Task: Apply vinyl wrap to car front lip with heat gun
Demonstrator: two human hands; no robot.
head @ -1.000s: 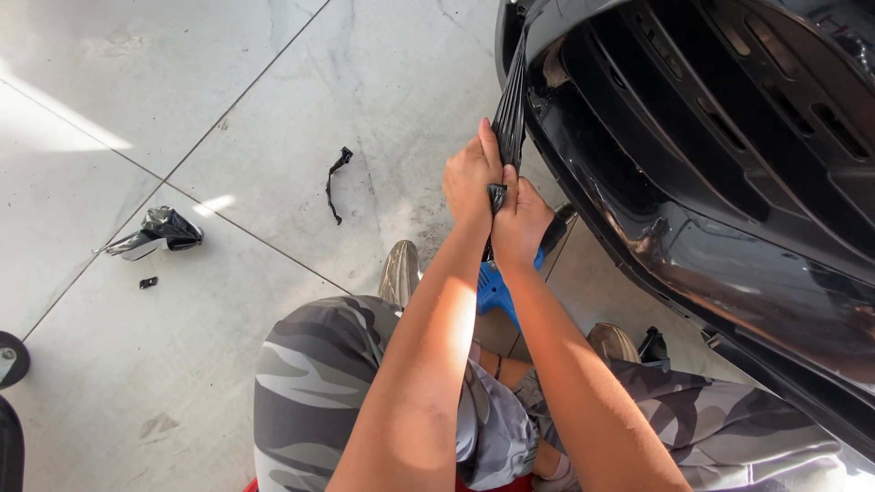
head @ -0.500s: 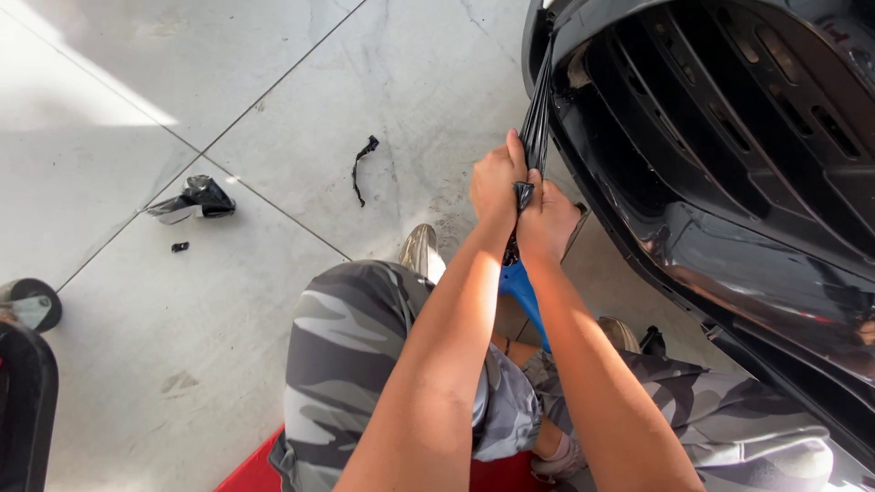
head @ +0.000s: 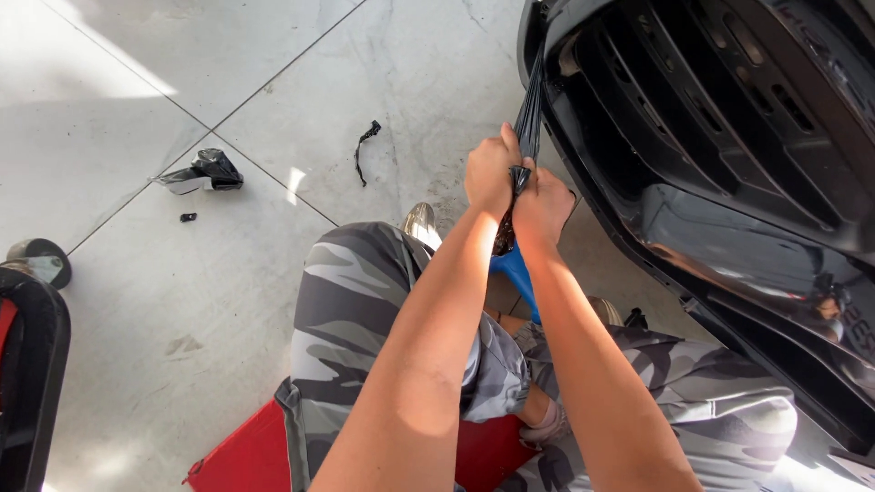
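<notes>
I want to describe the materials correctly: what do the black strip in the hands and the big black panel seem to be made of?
Black strip: looks like flexible rubber or soft plastic, matte and ribbed; both hands grip it. Big black panel: probably moulded hard plastic, glossy, since it reflects light.

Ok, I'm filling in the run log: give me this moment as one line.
left hand: shut on black strip | right hand: shut on black strip | strip runs up to black bumper edge | person seated, tiled floor

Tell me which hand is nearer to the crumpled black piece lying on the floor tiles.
Left. The left hand grips the black strip on the side toward the crumpled black piece; the right hand sits just beyond, nearer the bumper.
</notes>
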